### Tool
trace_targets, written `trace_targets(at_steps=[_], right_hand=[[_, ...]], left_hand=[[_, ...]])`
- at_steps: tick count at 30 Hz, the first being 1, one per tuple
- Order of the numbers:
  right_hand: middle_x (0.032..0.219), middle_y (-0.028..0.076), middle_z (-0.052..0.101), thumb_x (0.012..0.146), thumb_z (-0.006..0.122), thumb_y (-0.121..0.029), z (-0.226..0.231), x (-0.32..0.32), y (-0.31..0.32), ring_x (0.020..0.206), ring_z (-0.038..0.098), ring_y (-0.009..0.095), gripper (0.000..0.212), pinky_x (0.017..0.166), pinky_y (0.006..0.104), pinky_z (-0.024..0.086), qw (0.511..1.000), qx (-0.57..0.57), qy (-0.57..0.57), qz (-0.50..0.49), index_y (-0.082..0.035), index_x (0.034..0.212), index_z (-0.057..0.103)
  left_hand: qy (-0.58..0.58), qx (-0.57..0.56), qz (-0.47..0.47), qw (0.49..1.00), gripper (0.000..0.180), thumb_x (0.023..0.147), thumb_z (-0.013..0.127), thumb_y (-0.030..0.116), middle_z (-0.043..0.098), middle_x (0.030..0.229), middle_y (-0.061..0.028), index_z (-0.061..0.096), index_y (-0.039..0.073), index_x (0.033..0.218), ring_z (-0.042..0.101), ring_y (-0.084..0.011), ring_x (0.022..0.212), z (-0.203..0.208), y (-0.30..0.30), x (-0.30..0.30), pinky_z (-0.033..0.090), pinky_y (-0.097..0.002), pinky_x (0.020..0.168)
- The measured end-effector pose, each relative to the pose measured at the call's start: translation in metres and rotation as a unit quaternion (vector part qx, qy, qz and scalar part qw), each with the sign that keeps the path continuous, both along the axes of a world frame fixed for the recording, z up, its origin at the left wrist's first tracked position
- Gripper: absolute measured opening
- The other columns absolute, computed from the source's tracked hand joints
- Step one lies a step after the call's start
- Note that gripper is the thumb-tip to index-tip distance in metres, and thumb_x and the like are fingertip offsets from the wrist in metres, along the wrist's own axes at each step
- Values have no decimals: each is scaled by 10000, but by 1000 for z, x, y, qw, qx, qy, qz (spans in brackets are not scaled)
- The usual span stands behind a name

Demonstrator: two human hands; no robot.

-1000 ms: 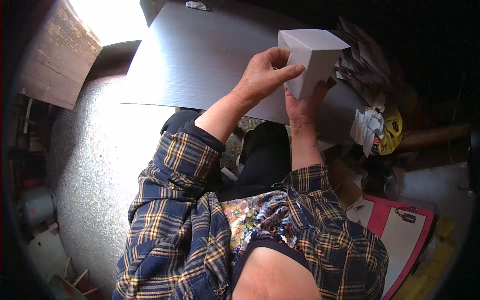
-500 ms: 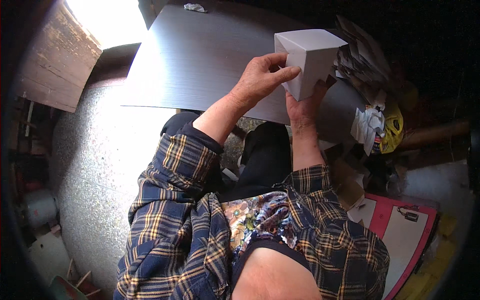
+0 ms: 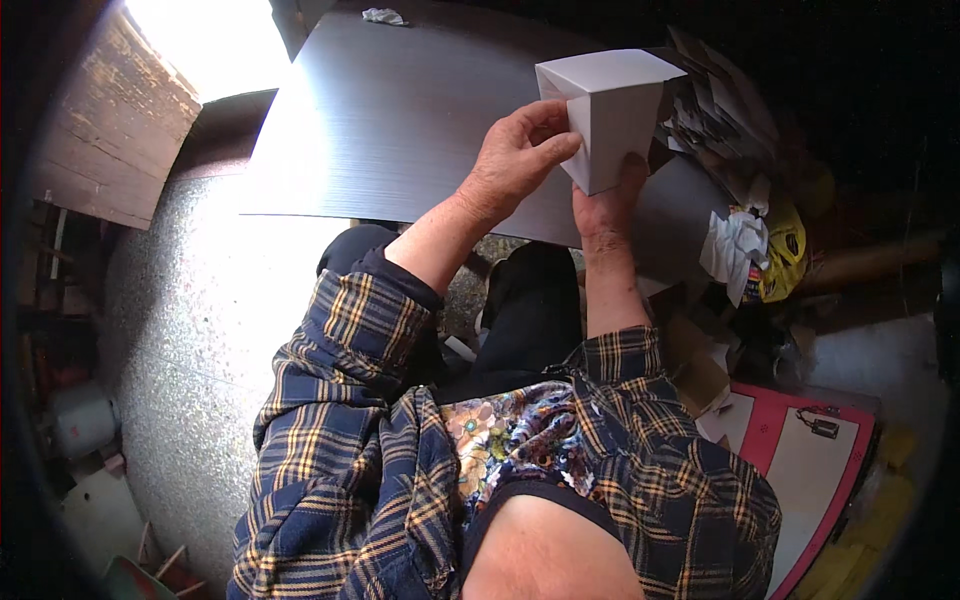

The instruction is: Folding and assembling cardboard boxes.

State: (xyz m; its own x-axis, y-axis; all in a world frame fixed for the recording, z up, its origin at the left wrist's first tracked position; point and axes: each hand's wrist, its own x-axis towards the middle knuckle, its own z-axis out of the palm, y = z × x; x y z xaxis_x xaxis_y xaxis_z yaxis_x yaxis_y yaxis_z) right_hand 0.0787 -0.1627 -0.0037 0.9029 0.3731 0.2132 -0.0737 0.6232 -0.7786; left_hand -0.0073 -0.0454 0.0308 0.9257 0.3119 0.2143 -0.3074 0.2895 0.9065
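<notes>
Above the grey table, a white box has its long axis near upright; the half-closed left hand pinches its left edge, the curled right hand its lower end.

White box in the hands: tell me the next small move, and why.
Perhaps the left hand should press lightly on the left side of the white box: its thumb rests there, while the right hand holds the box low down.

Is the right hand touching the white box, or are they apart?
Touching. The head view shows the right hand cupping the lower end of the white box, thumb against its side.
</notes>
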Motion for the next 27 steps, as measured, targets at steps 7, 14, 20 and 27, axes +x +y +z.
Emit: trace_targets(at_steps=[7, 14, 20, 27], right_hand=[[1109, 61, 546, 831, 522, -330, -2, -3, 4, 1072, 541, 182, 443, 934, 358, 441, 1000, 13, -6, -10, -66, 1186, 487], [1091, 61, 554, 886, 464, -253, -1, -8, 11, 1063, 539, 149, 327, 888, 321, 448, 999, -34, 16, -32, -46, 1134, 512], [1123, 49, 545, 858, 520, -340, -9, 0, 4, 1079, 527, 162, 438, 942, 331, 409, 999, -33, -24, 1, -47, 1181, 494], [1129, 72, 514, 785, 610, -358, -29, 7, -6, 1083, 502, 198, 535, 960, 358, 385, 989, -111, -77, -61, -39, 1193, 480]], left_hand=[[-37, -32, 19, 999, 375, 837, 638, 133, 596, 1074, -105, 536, -12, 1167, 552, -167, 1014, 0, -1, 0, 413, -335, 964], [-6, 0, 63, 998, 304, 834, 637, 120, 619, 1010, -83, 581, 1, 1109, 575, -144, 945, -4, 2, 2, 451, -313, 906], [41, -22, 38, 998, 277, 833, 636, 109, 634, 918, -78, 587, -19, 1074, 615, -147, 831, -5, 12, 4, 516, -307, 787], [120, -47, -5, 992, 238, 847, 590, 74, 630, 936, -123, 567, -78, 1028, 630, -187, 837, -14, 28, 7, 524, -294, 787]])
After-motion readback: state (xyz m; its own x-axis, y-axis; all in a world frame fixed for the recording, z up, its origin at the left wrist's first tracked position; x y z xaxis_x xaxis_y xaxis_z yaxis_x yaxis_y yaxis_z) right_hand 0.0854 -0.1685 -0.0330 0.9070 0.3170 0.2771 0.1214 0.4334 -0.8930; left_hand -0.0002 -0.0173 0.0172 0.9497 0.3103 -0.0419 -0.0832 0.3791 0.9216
